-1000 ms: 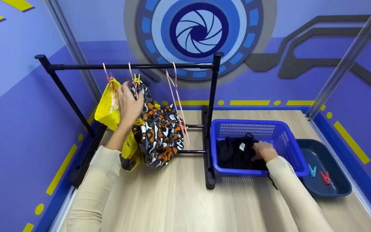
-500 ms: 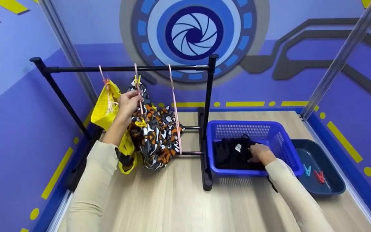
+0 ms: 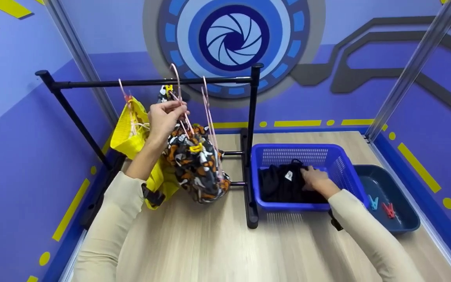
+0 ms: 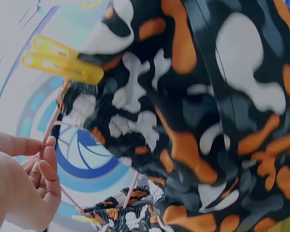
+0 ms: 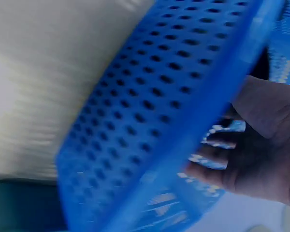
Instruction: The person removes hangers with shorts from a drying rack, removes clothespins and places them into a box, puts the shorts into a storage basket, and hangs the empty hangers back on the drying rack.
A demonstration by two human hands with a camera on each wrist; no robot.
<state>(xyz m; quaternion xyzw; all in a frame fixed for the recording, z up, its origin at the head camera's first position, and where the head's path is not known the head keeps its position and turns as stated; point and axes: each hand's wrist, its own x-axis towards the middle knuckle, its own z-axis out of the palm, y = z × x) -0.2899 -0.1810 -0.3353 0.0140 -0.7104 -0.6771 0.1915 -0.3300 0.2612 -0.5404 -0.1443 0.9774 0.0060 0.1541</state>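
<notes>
Yellow garment is hung at far left from the rack's black bar on a pink hanger, red peg at its top. Next right: second pink hanger is pinched below its hook between thumb and fingertips of left hand; grip is closed on the wire. Hook top is seen above bar level; contact with the bar cannot be told. Patterned garment is suspended from that hanger, fixed by two yellow pegs, one per side; in left wrist view, gathered waistband is seen near the hand. Third pink hanger is hooked on the bar just right of it, its lower part beside the patterned cloth. Right of the rack, black garment with white label is piled in the blue basket. Right hand is rested on its right part, fingers apart, not clamped. Dark tray is placed beside the basket at far right; blue peg and second red peg are held in it.
</notes>
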